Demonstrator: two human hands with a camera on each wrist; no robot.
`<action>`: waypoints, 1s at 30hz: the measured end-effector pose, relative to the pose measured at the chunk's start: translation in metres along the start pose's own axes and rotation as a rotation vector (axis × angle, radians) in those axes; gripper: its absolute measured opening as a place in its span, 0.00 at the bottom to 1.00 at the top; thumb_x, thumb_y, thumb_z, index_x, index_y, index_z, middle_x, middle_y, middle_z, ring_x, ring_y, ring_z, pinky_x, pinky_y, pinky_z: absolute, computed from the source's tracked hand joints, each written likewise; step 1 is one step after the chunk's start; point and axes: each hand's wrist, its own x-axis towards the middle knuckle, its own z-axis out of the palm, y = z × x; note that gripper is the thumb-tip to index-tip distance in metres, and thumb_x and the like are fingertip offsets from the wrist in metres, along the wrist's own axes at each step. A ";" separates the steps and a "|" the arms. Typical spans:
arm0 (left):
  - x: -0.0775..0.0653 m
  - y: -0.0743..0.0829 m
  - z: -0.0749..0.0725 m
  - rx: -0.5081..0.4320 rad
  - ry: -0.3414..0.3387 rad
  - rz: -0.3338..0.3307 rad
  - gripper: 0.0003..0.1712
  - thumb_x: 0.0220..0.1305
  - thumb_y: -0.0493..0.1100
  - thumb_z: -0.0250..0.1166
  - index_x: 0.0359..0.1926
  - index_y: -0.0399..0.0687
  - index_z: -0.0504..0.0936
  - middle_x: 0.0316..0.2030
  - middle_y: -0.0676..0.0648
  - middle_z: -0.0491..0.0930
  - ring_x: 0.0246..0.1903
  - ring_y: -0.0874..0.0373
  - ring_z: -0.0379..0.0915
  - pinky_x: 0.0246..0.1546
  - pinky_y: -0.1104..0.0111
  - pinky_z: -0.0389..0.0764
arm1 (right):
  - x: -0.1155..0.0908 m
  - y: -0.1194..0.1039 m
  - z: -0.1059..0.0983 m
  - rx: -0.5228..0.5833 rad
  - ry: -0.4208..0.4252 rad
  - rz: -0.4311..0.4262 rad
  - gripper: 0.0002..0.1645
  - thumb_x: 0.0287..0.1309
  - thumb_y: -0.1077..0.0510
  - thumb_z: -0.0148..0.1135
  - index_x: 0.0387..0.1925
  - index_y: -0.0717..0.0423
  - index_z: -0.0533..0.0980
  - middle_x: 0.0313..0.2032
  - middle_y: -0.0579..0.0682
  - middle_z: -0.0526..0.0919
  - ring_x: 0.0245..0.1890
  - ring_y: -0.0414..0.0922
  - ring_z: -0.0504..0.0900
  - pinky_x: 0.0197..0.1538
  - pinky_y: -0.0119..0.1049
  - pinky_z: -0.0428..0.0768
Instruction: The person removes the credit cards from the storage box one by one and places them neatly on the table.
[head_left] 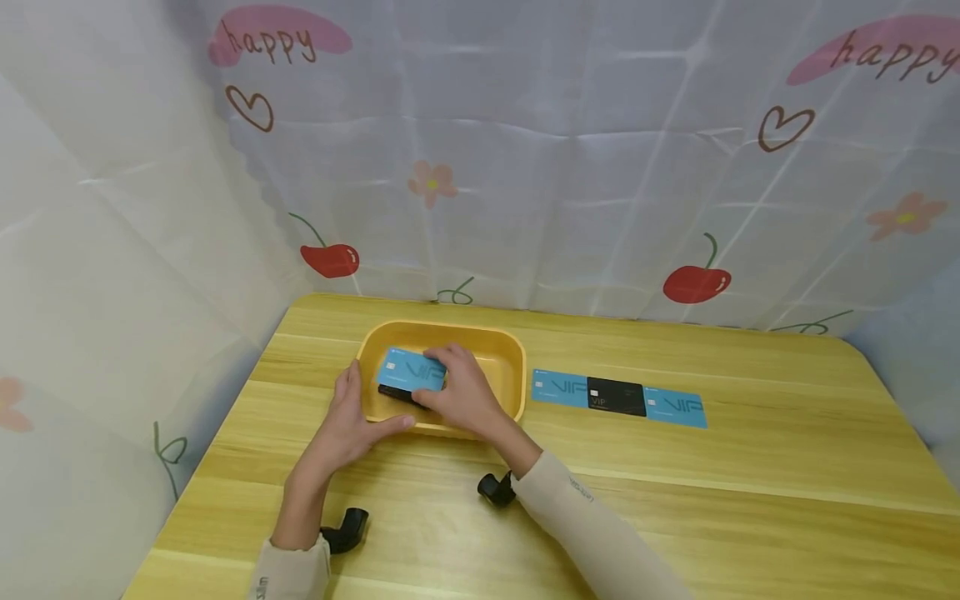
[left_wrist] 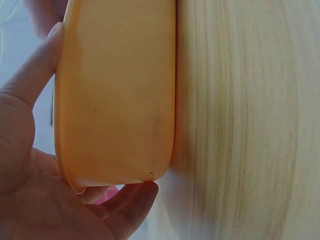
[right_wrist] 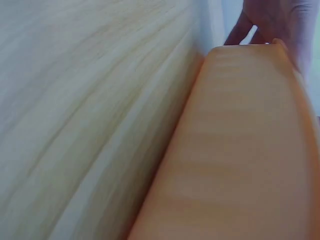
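1 yellow tray (head_left: 507, 368), black card (head_left: 397, 393) inside; right hand (head_left: 467, 390) pinches blue card (head_left: 407, 369).

right wrist view apparently hazy

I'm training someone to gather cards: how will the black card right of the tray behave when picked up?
The black card looks thin, so it is probably light. Its straight, flat outline suggests a stiff sheet. Lying flat on the table, it may slide before an edge lifts.
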 end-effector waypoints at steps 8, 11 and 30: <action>0.000 0.002 -0.001 0.001 0.002 -0.015 0.75 0.54 0.61 0.74 0.75 0.32 0.27 0.74 0.31 0.31 0.72 0.33 0.36 0.67 0.42 0.51 | -0.020 0.002 -0.016 -0.005 -0.031 -0.062 0.34 0.52 0.54 0.73 0.60 0.61 0.75 0.49 0.52 0.76 0.43 0.45 0.72 0.45 0.40 0.73; 0.000 0.002 -0.001 -0.005 0.006 -0.010 0.74 0.54 0.58 0.75 0.75 0.32 0.28 0.74 0.31 0.31 0.72 0.33 0.37 0.67 0.42 0.51 | -0.028 0.003 -0.021 0.001 -0.033 -0.058 0.34 0.52 0.55 0.73 0.60 0.61 0.75 0.49 0.52 0.76 0.43 0.46 0.72 0.46 0.41 0.74; 0.000 0.002 0.000 0.001 0.009 -0.004 0.76 0.51 0.61 0.76 0.75 0.32 0.29 0.74 0.31 0.33 0.71 0.34 0.39 0.67 0.43 0.51 | -0.078 0.023 -0.057 0.052 -0.048 -0.047 0.33 0.54 0.54 0.74 0.60 0.57 0.75 0.48 0.45 0.76 0.44 0.43 0.73 0.46 0.45 0.75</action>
